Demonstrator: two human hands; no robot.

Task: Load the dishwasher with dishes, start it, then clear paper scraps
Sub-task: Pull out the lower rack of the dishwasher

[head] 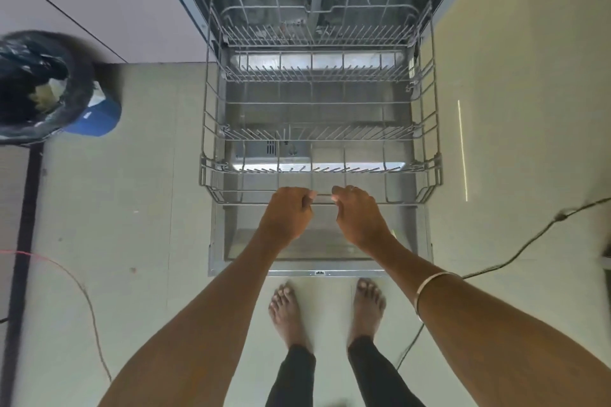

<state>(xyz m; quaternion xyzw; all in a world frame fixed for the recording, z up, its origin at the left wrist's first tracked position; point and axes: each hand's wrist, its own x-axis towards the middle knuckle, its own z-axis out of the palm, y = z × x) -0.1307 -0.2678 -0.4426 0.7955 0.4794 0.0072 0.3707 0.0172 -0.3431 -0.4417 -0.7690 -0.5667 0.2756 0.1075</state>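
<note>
One wire rack (320,99) stands over the open dishwasher door (320,251). Two hands grip the rack's front bar: left hand (288,212), right hand (358,213). One bin (39,89) stands far left of the rack.

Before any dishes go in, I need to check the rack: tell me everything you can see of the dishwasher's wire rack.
The wire rack is a grey, coated-looking metal basket with tall open grid walls and several rows of upright tines across its floor. It holds no dishes. It sits level, pulled out over the lowered dishwasher door, its far end at the tub opening. The left hand and right hand both grip its front rail, close together near the middle.
</note>
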